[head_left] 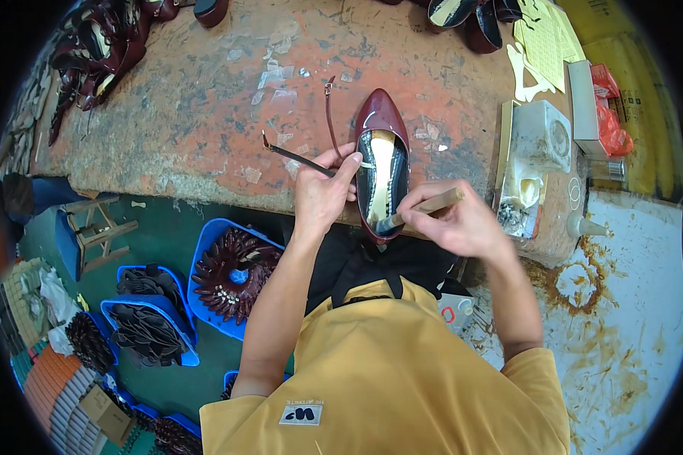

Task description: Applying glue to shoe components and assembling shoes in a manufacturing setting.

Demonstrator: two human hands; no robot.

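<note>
A shiny dark red pointed shoe [381,115] lies at the bench's near edge, toe pointing away from me. Its inside is dark, with a pale shiny strip [380,171] down the middle. My left hand [320,196] is closed on the shoe's left side, thumb over the rim. Thin buckled straps [331,114] stick out beside that hand, one upright and one slanting left. My right hand [459,225] grips a brush [442,200] by its flat wooden handle. The brush's tip reaches into the heel end of the shoe.
A stained white plastic container [542,136] stands on the bench's right, near a white box with red plastic [613,114]. More dark red shoes [99,57] are piled at the far left. Blue bins [205,303] of shoe parts stand on the floor below left.
</note>
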